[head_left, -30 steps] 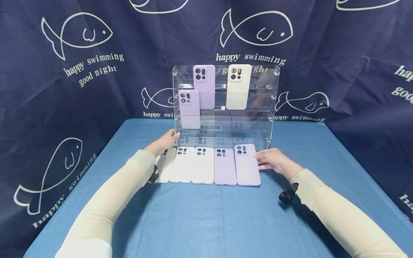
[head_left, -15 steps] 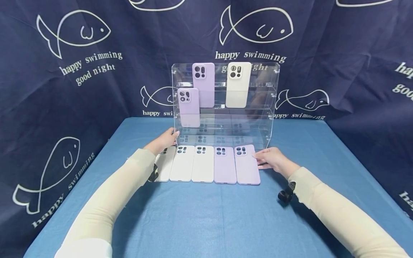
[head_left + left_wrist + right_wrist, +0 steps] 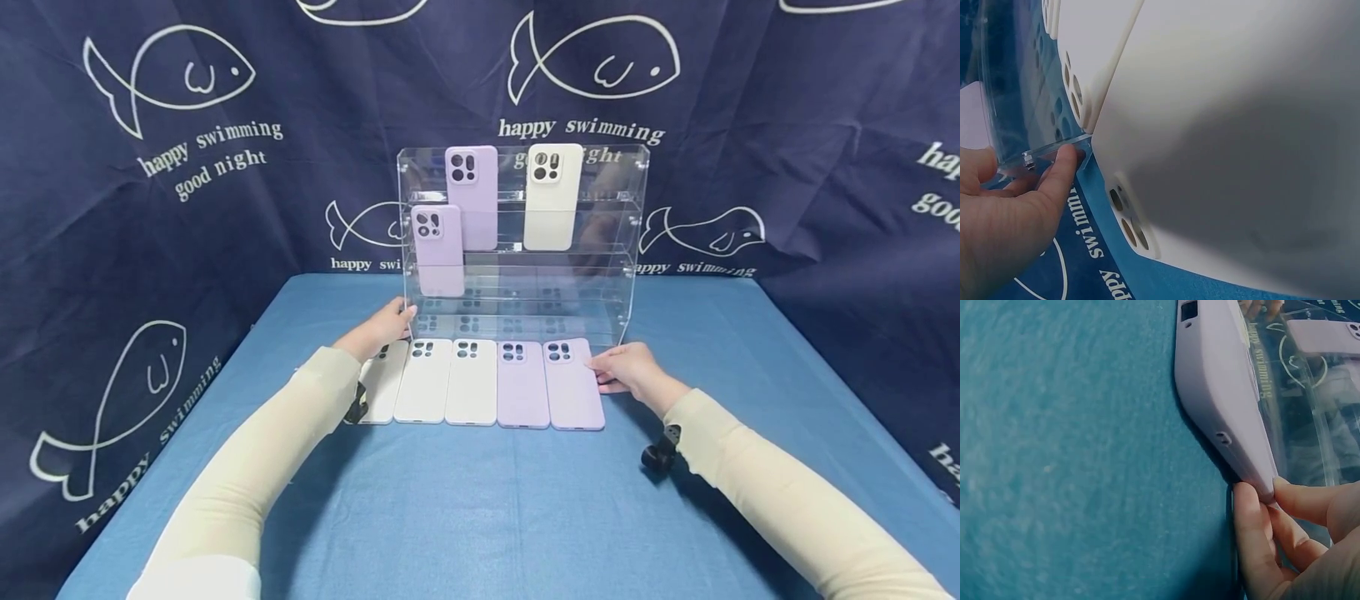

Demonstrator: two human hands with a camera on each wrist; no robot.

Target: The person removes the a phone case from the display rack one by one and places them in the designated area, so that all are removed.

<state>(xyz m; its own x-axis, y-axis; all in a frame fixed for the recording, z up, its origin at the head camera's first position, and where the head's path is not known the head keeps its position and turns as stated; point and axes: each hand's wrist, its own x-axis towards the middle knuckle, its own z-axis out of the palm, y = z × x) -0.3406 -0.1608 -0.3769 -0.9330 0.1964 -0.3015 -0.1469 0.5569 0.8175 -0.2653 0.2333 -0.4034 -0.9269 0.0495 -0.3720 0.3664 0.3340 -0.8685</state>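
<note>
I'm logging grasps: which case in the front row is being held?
The rightmost purple case: the right hand pinches its edge. No other is gripped; the left hand holds the rack.

1. Navy curtain [image 3: 330, 92], upper left in the head view: "happy swimming" above "good night", in white.
2. Curtain, upper middle: "happy swimming"; under it "g" and "ight", parted by the cream phone case [image 3: 552, 221].
3. Curtain, beside the clear stand [image 3: 592, 279]: "happy swi" on the left, "appy swimming" on the right.
4. Curtain, lower left: slanting "happy swimming"; right edge: cut-off "ha" and "goo".
5. Curtain, left wrist view: "swimm" and "ppy".
6. Right wrist view: sideways "swimming", through the stand.
</note>
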